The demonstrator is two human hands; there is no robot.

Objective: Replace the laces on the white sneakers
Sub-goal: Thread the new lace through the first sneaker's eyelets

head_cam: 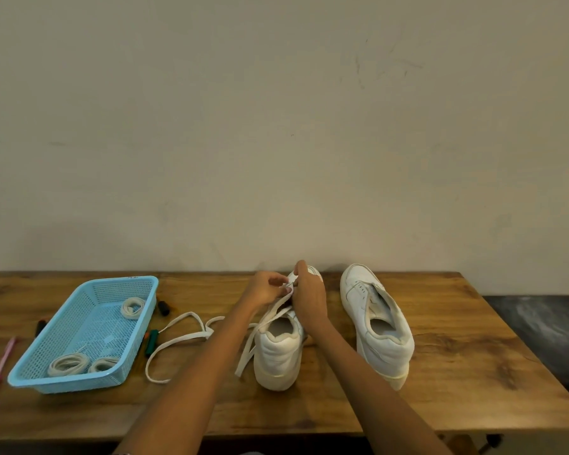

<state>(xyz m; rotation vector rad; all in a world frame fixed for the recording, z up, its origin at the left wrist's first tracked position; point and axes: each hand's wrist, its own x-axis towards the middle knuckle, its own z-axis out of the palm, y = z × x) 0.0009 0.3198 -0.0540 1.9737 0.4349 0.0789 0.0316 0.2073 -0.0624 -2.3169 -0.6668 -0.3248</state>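
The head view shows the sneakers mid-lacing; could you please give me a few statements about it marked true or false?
1. Both hands, left hand and right hand, work at the near sneaker. True.
2. The other sneaker has a lace threaded through it. False: no lace shows on it.
3. The blue basket holds coiled laces. True.
4. A loose lace lies inside the basket. False: it trails on the table beside it.
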